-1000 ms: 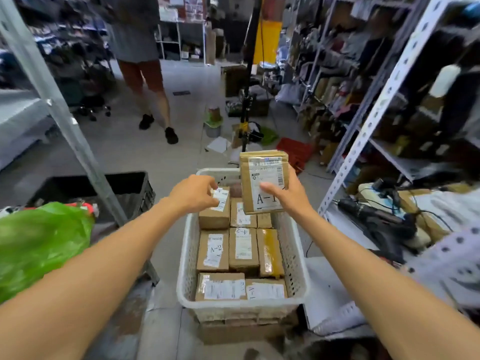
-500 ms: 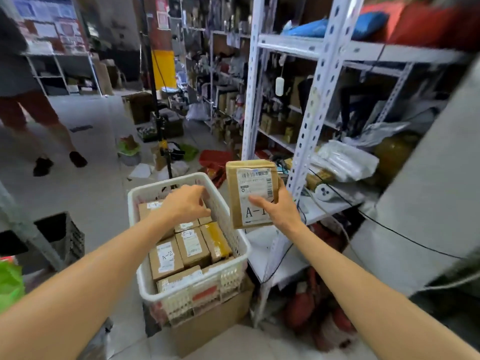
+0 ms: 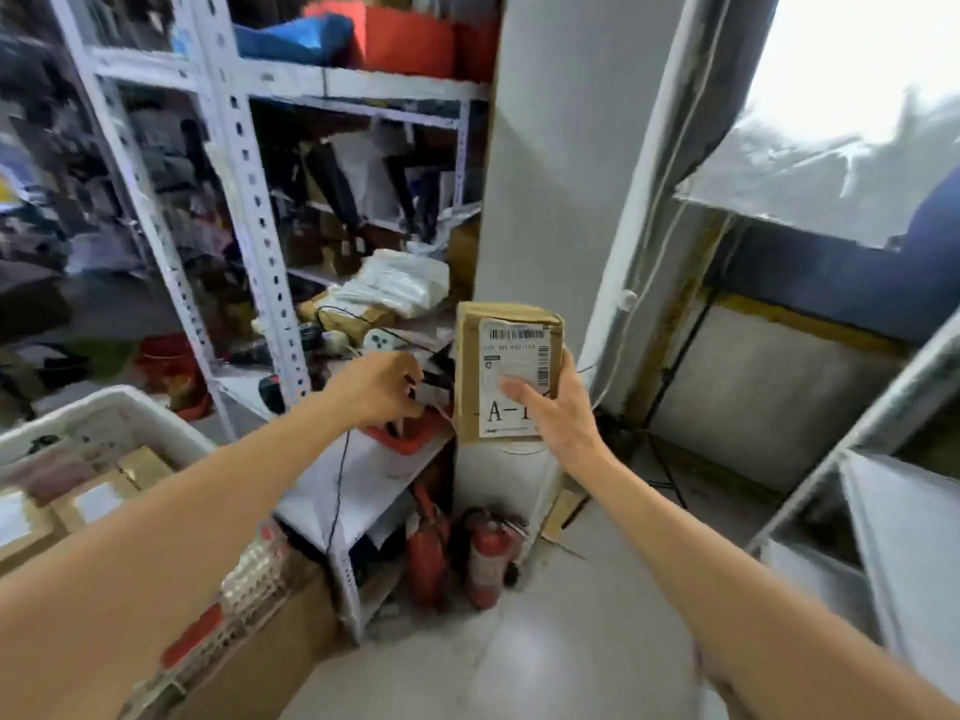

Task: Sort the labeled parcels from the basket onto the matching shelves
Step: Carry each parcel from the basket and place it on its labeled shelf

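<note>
My right hand grips a brown cardboard parcel upright in mid-air; its white label reads "A-" with the rest covered by my thumb. My left hand hovers to the left of the parcel, fingers loosely curled, holding nothing. The white plastic basket with several labelled brown parcels sits at the lower left, resting on a cardboard box. A white metal shelf rack stands straight behind my hands, and the corner of another rack shows at the right.
The rack's lower shelf holds white plastic bags, cables and small devices. Two red fire extinguishers stand on the floor by a grey pillar. A plastic-covered window is at the upper right.
The view has swung right, away from the aisle and basket toward the pillar and window. My left hand has come off the basket's parcels. The right hand still holds the A-labelled parcel.
</note>
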